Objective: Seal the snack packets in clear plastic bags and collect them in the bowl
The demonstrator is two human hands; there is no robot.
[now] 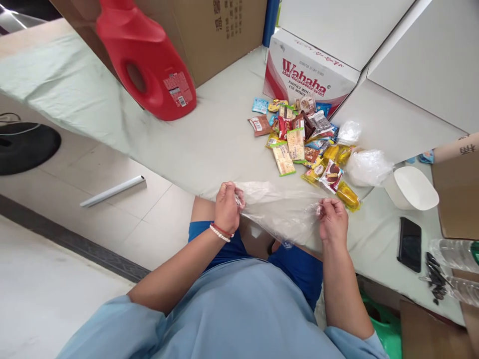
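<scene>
A clear plastic bag (280,212) is stretched between my two hands, above my lap at the table's near edge. My left hand (227,207) is closed on the bag's left end, and my right hand (333,219) pinches its right end. Just beyond the bag lies a pile of wrapped snacks (295,142), with biscuit packs, brown wrappers and yellow packets among them. Crumpled clear plastic (368,167) lies at the pile's right side.
A red jug (149,65) stands at the back left by a cardboard box (220,40). Behind the snacks sits a Wahaha carton (307,75). To the right are a white bowl (411,189), a black phone (409,244) and clear bottles (454,253).
</scene>
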